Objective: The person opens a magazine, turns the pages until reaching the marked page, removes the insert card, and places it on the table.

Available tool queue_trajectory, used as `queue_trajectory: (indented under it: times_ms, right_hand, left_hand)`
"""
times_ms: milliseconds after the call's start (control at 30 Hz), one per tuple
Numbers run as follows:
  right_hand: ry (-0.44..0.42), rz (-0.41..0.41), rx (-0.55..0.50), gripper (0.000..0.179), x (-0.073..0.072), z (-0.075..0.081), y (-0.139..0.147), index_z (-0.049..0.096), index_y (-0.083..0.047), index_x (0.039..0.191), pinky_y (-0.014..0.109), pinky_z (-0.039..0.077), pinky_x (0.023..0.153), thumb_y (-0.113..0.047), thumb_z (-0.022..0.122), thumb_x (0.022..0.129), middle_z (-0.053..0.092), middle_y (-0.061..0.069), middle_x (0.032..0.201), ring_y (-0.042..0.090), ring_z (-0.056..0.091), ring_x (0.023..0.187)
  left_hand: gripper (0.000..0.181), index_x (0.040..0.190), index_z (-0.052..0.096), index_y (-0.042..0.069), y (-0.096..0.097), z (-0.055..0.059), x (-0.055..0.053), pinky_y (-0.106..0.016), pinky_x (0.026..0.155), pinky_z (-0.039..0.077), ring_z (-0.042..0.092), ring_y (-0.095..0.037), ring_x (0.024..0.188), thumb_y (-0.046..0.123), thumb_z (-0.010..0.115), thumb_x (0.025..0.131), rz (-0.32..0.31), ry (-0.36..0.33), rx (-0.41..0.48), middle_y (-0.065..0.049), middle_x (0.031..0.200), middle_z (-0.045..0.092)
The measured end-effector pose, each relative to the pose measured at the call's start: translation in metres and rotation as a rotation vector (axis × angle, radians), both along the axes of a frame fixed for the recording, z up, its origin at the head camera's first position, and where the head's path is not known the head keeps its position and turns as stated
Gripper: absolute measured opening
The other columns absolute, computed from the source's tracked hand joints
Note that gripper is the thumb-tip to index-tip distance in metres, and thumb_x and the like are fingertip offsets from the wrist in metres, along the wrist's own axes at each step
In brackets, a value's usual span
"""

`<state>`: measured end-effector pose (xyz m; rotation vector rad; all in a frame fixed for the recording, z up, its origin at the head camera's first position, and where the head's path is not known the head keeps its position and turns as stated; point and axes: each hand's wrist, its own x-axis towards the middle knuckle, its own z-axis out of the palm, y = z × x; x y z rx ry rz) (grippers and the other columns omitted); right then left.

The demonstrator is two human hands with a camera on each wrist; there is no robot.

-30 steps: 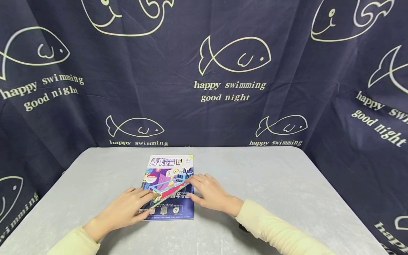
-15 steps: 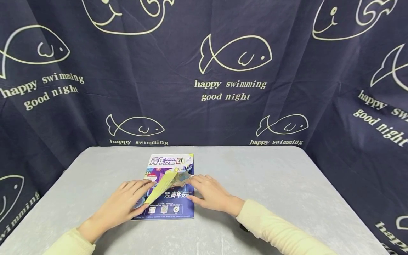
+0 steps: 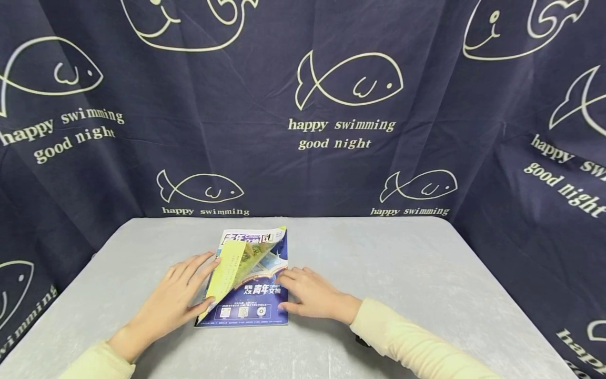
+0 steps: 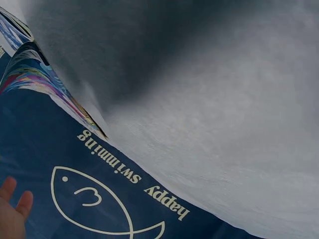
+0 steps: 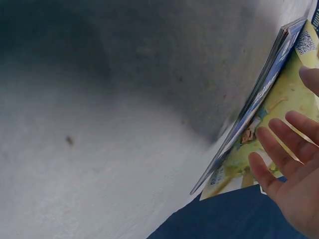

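In the head view a magazine [image 3: 251, 310] lies on the table, its upper layer curled diagonally to the left. The curl shows a yellow-green inner side [image 3: 227, 273] and bares a dark blue printed page with small square codes. My left hand [image 3: 165, 295] touches the curled layer's left edge, fingers stretched and thumb apart from them. At the magazine's right edge rests my right hand [image 3: 314, 292], fingertips and thumb separated. Spread fingers [image 5: 274, 149] show beside the yellow-green sheet in the right wrist view. The left wrist view has the magazine's colourful pages [image 4: 50, 84] and only two fingertips [image 4: 22, 206].
The magazine lies on a light grey table [image 3: 379, 263]. Behind and at both sides hangs a dark blue curtain [image 3: 265, 116] with white fish drawings and lettering. Pale yellow sleeves [image 3: 402, 337] cover the forearms.
The magazine's upper layer has been drawn further left, baring more of the blue page. My left hand has moved left and its fingers have spread; the right hand has slid slightly down the edge.
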<state>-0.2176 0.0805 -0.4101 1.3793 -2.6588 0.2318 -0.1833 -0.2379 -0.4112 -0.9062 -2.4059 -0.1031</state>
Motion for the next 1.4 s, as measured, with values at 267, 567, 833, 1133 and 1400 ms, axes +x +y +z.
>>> queue_trajectory:
  times_ms: [267,567,833,1133,1400]
  right_hand:
    - [0.006,0.031,0.025,0.048,0.001,-0.004,0.0,0.055,-0.014,0.119,0.031,0.043,0.089,-0.048,0.057,0.084,0.058,-0.002,0.117,0.013,0.054,0.105]
    - [0.029,0.062,0.052,0.048,0.003,-0.006,-0.001,0.056,-0.015,0.116,0.028,0.042,0.084,-0.05,0.056,0.084,0.058,-0.003,0.115,0.012,0.053,0.102]
    - [0.024,0.062,0.071,0.049,0.004,-0.007,-0.002,0.057,-0.016,0.116,0.026,0.042,0.083,-0.053,0.055,0.083,0.057,-0.003,0.117,0.011,0.052,0.102]
    - [0.039,0.064,0.094,0.052,0.004,-0.01,-0.001,0.057,-0.016,0.116,0.026,0.042,0.082,-0.056,0.054,0.082,0.058,-0.003,0.116,0.011,0.051,0.101]
    - [0.05,0.057,0.103,0.053,0.004,-0.01,-0.002,0.059,-0.016,0.113,0.028,0.043,0.083,-0.058,0.052,0.082,0.058,-0.003,0.116,0.011,0.051,0.102]
  left_hand:
    - [0.058,0.133,0.048,0.014,-0.003,-0.001,-0.001,-0.052,0.094,0.027,0.034,-0.04,0.123,0.052,0.036,0.091,-0.025,0.111,0.056,-0.018,0.144,0.033]
    - [0.055,0.131,0.051,0.018,-0.008,-0.003,0.002,-0.057,0.097,0.023,0.025,-0.042,0.131,0.051,0.032,0.091,0.041,0.085,0.038,-0.015,0.148,0.028]
    - [0.051,0.131,0.05,0.02,-0.012,-0.003,0.001,-0.056,0.1,0.02,0.025,-0.039,0.132,0.039,0.039,0.086,0.065,0.054,-0.028,-0.011,0.148,0.029]
    - [0.048,0.128,0.053,0.021,-0.015,-0.005,-0.002,-0.056,0.099,0.019,0.031,-0.04,0.127,0.031,0.041,0.083,0.022,0.074,-0.025,-0.01,0.144,0.036]
    - [0.048,0.129,0.053,0.023,-0.021,-0.007,-0.001,-0.054,0.101,0.018,0.028,-0.038,0.129,0.037,0.047,0.083,0.075,0.036,-0.048,-0.009,0.144,0.036]
